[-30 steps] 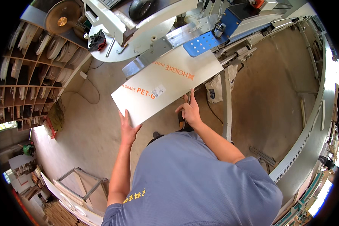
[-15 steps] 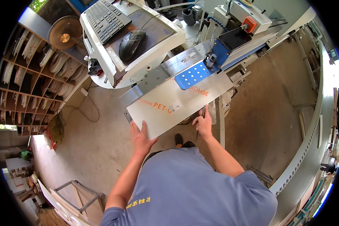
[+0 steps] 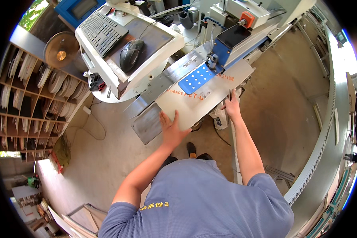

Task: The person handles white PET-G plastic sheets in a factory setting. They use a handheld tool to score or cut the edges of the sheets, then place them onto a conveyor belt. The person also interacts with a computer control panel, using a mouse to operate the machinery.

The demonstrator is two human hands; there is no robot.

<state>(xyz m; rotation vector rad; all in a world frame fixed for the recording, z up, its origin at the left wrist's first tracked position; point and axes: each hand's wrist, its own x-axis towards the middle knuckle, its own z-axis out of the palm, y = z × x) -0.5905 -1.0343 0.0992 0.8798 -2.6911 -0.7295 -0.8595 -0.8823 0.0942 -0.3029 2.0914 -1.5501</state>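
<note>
A pale plastic sheet with orange print lies on a machine's metal bed, partly beneath a blue plate with white dots. My left hand rests on the sheet's near left end, fingers and thumb spread. At the sheet's front edge, farther right, is my right hand. Its index finger points forward along the edge and the other fingers are curled. A small dark thing shows at its fingertips, too small to name. The bed's left end lies bare beside my left hand.
The machine's blue head stands beyond the sheet. A white stand holds a keyboard and a black mouse at far left. A pigeonhole shelf lines the left wall; a long toothed beam curves along the right.
The sheet has slid right and away along the bed, baring more metal at its left end. Both hands have moved with it, and the view has shifted slightly.
</note>
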